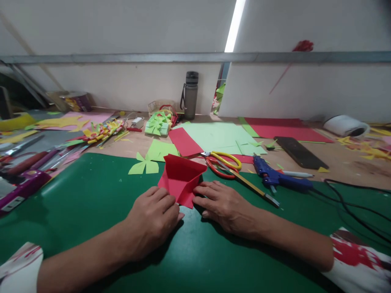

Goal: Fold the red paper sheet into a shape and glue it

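Note:
A folded piece of red paper (181,178) stands with raised flaps on the green mat (91,183), in the middle of the head view. My left hand (157,215) is closed at its lower left edge, fingers curled and pressed onto the paper. At the right edge, my right hand (221,205) pinches the paper with its fingers bent; its fingertips are partly hidden. Just behind the paper lie a light green four-petal cutout (143,165) and scissors with red and yellow handles (224,162).
A yellow craft knife (252,185) and a blue glue gun (279,177) with a black cable lie to the right, near a dark phone (301,152). Pale green sheets (214,136) and a grey bottle (191,95) are behind. Tools and paper scraps crowd the left.

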A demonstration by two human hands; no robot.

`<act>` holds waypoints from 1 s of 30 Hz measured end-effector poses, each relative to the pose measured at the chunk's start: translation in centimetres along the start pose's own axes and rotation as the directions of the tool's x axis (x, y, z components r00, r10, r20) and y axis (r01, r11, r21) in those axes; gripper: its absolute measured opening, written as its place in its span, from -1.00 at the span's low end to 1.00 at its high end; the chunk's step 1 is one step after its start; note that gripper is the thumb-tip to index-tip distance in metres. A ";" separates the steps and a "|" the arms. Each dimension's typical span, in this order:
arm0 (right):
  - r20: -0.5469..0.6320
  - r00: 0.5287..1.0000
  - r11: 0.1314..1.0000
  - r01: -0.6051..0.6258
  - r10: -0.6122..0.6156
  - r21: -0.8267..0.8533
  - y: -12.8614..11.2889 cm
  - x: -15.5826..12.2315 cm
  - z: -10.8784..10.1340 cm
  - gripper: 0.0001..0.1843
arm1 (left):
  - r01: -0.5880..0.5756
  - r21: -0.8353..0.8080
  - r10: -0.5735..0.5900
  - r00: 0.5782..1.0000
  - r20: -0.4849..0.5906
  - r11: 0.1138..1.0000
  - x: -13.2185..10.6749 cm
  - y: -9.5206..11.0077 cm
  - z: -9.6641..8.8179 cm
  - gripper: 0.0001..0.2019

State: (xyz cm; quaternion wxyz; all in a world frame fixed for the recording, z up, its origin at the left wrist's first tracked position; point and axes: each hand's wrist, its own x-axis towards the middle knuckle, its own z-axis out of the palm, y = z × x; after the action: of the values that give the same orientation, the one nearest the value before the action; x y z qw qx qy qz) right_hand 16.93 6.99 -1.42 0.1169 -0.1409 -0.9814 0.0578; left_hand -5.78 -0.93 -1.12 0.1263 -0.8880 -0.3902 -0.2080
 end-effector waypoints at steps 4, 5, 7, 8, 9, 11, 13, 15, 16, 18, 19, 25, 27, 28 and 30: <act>-0.024 0.999 0.999 0.032 -0.033 -0.035 0.2 -0.1 0.1 -0.73 | -0.095 -0.039 0.095 0.995 -0.003 0.995 -0.1 1.1 -0.4 -0.89; -0.028 0.998 0.996 0.056 -0.058 -0.064 0.2 0.0 0.0 -0.71 | -0.091 -0.043 0.093 0.995 0.029 0.995 0.0 1.2 -0.2 -0.87; -0.011 0.993 0.981 0.118 -0.121 -0.153 0.2 0.3 -0.2 -0.67 | -0.055 -0.027 0.057 0.995 0.087 0.998 0.3 1.3 0.4 -0.80; 0.009 0.988 0.967 0.152 -0.154 -0.206 0.1 0.5 -0.4 -0.67 | -0.035 -0.013 0.036 0.993 0.113 0.999 0.5 1.2 0.8 -0.78; 0.035 0.983 0.947 0.184 -0.181 -0.264 -0.1 0.8 -0.6 -0.67 | -0.024 0.000 0.024 0.991 0.132 1.000 0.7 1.1 1.1 -0.76; 0.094 0.972 0.896 0.236 -0.216 -0.377 -0.5 1.5 -0.9 -0.71 | -0.017 0.019 0.014 0.988 0.154 1.000 1.0 0.7 1.5 -0.73; 0.136 0.957 0.836 0.289 -0.255 -0.466 -0.9 2.1 -1.0 -0.73 | -0.017 0.023 0.013 0.988 0.157 1.000 1.1 0.4 1.5 -0.72; 0.150 0.947 0.796 0.319 -0.282 -0.515 -1.1 2.5 -1.0 -0.74 | -0.009 -0.003 0.010 0.990 0.140 1.000 1.0 0.1 1.2 -0.72; 0.148 0.945 0.786 0.326 -0.293 -0.525 -1.2 2.7 -1.0 -0.74 | -0.002 -0.021 0.005 0.991 0.133 1.000 0.9 0.0 1.1 -0.72; 0.139 0.941 0.783 0.335 -0.310 -0.524 -1.1 2.8 -0.9 -0.75 | 0.020 -0.058 -0.012 0.991 0.135 0.998 0.7 -0.3 0.9 -0.73; 0.133 0.938 0.785 0.340 -0.319 -0.518 -1.0 2.8 -0.9 -0.76 | 0.036 -0.075 -0.025 0.990 0.140 0.997 0.6 -0.4 0.9 -0.74; 0.097 0.949 0.837 0.310 -0.299 -0.450 -0.5 2.9 -1.4 -0.73 | 0.104 -0.148 -0.086 0.989 0.124 0.983 0.8 -0.5 0.9 -0.76; 0.058 0.960 0.881 0.276 -0.275 -0.384 -0.6 2.8 -1.2 -0.73 | 0.115 -0.143 -0.104 0.991 0.087 0.983 0.9 -0.4 1.0 -0.78; 0.028 0.966 0.905 0.251 -0.257 -0.343 -0.7 2.7 -1.1 -0.74 | 0.119 -0.144 -0.111 0.992 0.067 0.982 0.9 -0.3 1.1 -0.79; -0.036 0.980 0.950 0.182 -0.197 -0.253 -1.1 2.4 -0.6 -0.76 | 0.121 -0.160 -0.115 0.992 0.043 0.980 0.9 0.0 1.3 -0.78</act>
State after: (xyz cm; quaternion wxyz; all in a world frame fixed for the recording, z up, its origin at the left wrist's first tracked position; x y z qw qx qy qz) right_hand 14.52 6.73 -0.16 0.1329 -0.0612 -0.9859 -0.0814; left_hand -4.87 0.09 -1.86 0.0346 -0.8739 -0.4261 -0.2312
